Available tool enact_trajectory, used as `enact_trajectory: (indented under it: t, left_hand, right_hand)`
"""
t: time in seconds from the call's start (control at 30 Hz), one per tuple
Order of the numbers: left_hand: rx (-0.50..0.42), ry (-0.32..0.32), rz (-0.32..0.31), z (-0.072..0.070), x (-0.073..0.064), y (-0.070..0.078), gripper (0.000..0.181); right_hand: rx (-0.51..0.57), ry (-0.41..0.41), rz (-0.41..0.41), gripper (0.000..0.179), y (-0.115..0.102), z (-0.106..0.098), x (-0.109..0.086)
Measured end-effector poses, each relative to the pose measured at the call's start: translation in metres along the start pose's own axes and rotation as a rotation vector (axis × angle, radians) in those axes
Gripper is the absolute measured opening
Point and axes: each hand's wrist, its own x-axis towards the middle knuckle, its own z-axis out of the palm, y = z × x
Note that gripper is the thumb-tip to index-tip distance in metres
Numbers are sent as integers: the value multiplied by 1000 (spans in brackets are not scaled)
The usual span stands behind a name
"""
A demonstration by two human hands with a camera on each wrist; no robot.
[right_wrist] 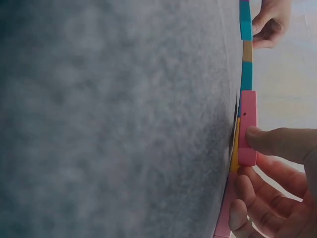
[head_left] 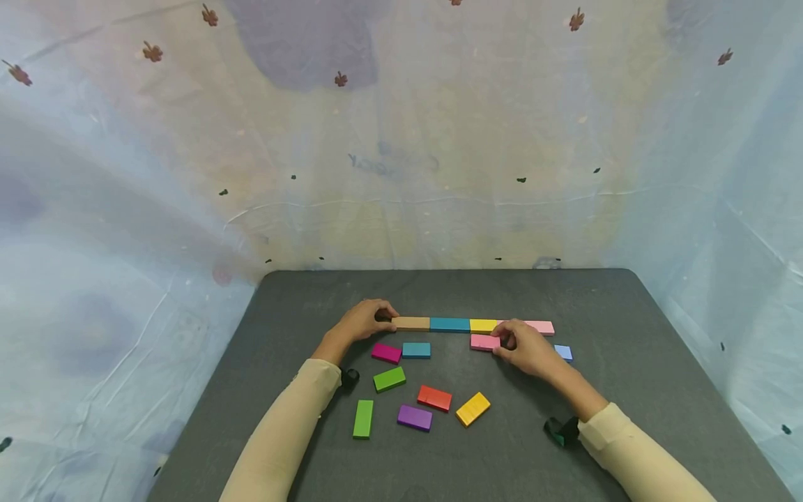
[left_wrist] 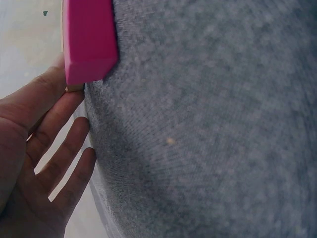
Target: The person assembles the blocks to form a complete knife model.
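A crooked push from the right hand (head_left: 530,350), its narrow grip pinching a pink block (head_left: 484,342) at six o'clock from the yellow block (head_left: 482,325), might skew the row (head_left: 449,325); the left hand (head_left: 362,321) pinches the tan block (head_left: 411,323) at the row's nine-o'clock end. The pink block looks smooth and oblong, the grey tabletop (head_left: 502,460) finely grained.

Passable behind the row of blocks (head_left: 449,325) and between yellow block (head_left: 473,409) and right sleeve (head_left: 633,457); obstructed farther left by red block (head_left: 434,398) and purple block (head_left: 415,417).
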Motion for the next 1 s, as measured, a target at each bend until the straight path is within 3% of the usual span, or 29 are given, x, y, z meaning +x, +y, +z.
enact_trajectory:
  t: [0.47,1.0]
  left_hand:
    - [1,1,17,-1,-1,-1,23]
    - [2,5,17,-1,-2,0,23]
  right_hand:
    - [-25,17,-24,27,5,0,7]
    - [-82,25,5,22,3,2,10]
